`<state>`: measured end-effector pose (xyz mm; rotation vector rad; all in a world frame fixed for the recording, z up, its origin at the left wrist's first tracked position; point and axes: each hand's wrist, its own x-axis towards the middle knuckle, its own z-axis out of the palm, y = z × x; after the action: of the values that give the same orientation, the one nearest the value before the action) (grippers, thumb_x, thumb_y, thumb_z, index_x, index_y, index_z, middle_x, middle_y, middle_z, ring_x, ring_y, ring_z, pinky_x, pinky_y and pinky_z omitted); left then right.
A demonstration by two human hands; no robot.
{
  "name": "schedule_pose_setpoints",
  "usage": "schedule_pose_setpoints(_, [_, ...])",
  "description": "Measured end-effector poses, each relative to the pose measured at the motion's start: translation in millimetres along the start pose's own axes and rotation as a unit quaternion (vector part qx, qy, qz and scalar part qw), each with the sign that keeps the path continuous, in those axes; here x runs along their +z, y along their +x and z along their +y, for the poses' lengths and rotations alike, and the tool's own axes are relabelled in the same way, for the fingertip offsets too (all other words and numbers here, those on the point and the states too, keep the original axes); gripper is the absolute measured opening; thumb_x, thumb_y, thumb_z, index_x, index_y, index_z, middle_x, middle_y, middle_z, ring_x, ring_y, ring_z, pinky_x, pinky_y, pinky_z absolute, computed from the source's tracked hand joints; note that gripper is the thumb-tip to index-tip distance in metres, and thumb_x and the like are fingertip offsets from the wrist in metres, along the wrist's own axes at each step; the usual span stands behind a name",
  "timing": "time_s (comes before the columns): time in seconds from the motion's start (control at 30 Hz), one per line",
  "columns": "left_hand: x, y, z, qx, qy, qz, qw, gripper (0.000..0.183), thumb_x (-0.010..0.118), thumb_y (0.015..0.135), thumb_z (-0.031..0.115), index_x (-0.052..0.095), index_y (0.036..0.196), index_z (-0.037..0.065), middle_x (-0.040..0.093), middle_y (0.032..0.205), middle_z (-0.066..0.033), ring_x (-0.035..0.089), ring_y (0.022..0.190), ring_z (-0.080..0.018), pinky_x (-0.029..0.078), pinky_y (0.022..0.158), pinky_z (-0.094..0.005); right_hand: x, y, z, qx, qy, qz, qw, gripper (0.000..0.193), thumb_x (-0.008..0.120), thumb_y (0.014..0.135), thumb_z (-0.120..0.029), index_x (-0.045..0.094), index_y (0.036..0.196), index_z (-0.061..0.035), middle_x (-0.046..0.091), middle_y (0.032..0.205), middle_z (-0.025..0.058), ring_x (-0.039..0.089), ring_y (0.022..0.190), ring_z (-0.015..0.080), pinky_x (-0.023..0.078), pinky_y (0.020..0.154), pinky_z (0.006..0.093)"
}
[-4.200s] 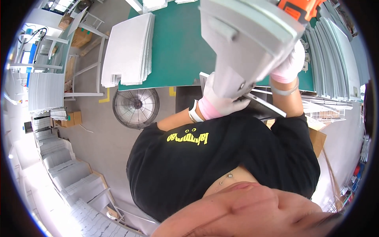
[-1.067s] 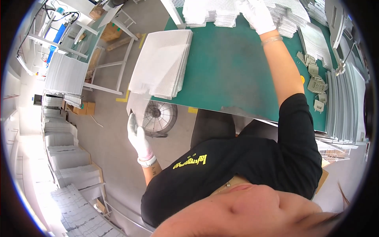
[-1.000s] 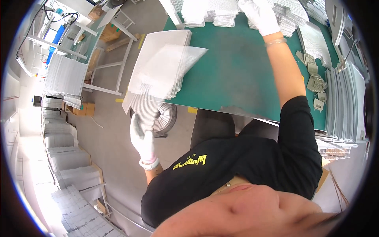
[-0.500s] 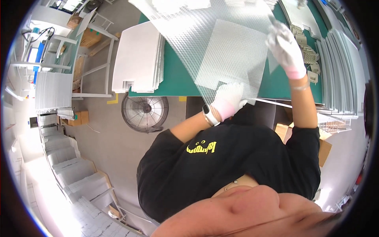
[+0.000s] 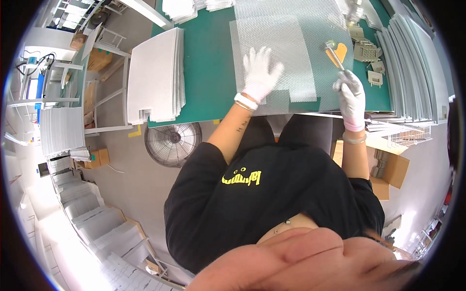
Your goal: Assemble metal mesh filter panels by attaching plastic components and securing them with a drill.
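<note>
A translucent mesh sheet [image 5: 324, 80] lies over a paler rectangular sheet [image 5: 302, 58] on the green tabletop [image 5: 209, 72]. On it my left hand [image 5: 259, 72], in a white glove, rests with fingers spread and nothing in them. My gloved right hand [image 5: 350, 94], near the front edge at the right, is closed round a slim metal tool [image 5: 336, 57] with a small silver head, its exact kind unclear. An orange-yellow piece [image 5: 341, 51] shows next to the tool; whether it belongs to it I cannot tell.
White panels [image 5: 156, 72] are stacked at the left of the table. Beige moulded parts [image 5: 366, 51] and upright white sheets [image 5: 407, 68] stand at the right. A floor fan [image 5: 174, 140] is below the table's left front, a cardboard box [image 5: 395, 169] below its right.
The mesh sheet, raised and slanted before, now lies flat on the table. My left hand has gone forward onto it and spread out. My right hand has come back toward me.
</note>
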<state>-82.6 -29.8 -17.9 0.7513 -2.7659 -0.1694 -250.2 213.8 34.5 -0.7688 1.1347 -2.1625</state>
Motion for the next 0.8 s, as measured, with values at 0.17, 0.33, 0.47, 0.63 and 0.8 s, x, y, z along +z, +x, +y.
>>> schedule_pose_setpoints(0.17, [-88, -30, -13, -0.097, -0.823, 0.133, 0.543, 0.064, 0.056, 0.101, 0.031, 0.033, 0.144, -0.011, 0.067, 0.110, -0.0179, 0.067, 0.093, -0.0277, 0.055, 0.085, -0.0387, 8, 9, 15, 0.021, -0.116, 0.039, 0.992, 0.040, 0.062, 0.094, 0.000, 0.055, 0.133, 0.0028, 0.064, 0.120, 0.0091, 0.058, 0.089, 0.0123, 0.048, 0.083, 0.0263])
schedule_pose_setpoints(0.33, [-94, -54, -8, -0.135, -0.302, 0.097, 0.939, 0.090, 0.076, 0.083, 0.034, 0.030, 0.147, -0.009, 0.068, 0.101, -0.0170, 0.067, 0.085, -0.0287, 0.054, 0.079, -0.0372, 35, 21, 19, 0.041, -0.412, -0.001, 0.910, 0.041, 0.062, 0.092, -0.006, 0.060, 0.132, -0.0017, 0.068, 0.119, 0.0040, 0.056, 0.074, 0.0061, 0.048, 0.071, 0.0213])
schedule_pose_setpoints(0.47, [-76, -50, -17, -0.191, -0.225, 0.045, 0.954, 0.094, 0.080, 0.078, 0.032, 0.030, 0.148, -0.007, 0.066, 0.090, -0.0086, 0.065, 0.079, -0.0229, 0.053, 0.075, -0.0339, 53, 27, 22, 0.043, -0.532, -0.019, 0.845, 0.048, 0.070, 0.085, -0.018, 0.062, 0.130, -0.0057, 0.069, 0.111, 0.0097, 0.055, 0.064, 0.0135, 0.049, 0.067, 0.0261])
schedule_pose_setpoints(0.63, [-66, -51, -22, -0.191, -0.171, -0.001, 0.967, 0.096, 0.077, 0.080, 0.037, 0.028, 0.150, -0.006, 0.067, 0.093, -0.0108, 0.066, 0.083, -0.0252, 0.053, 0.077, -0.0346, 52, 24, 32, 0.044, -0.555, -0.009, 0.830, 0.049, 0.071, 0.083, -0.020, 0.062, 0.130, -0.0068, 0.069, 0.112, 0.0125, 0.064, 0.077, 0.0215, 0.052, 0.075, 0.0308])
schedule_pose_setpoints(0.8, [-59, -50, -24, -0.189, -0.152, -0.021, 0.970, 0.095, 0.075, 0.081, 0.037, 0.026, 0.151, -0.004, 0.066, 0.105, -0.0177, 0.066, 0.094, -0.0316, 0.053, 0.084, -0.0378, 41, 22, 53, -0.049, -0.604, -0.017, 0.795, 0.052, 0.072, 0.083, -0.019, 0.060, 0.133, -0.0082, 0.068, 0.109, 0.0129, 0.062, 0.077, 0.0220, 0.051, 0.076, 0.0304])
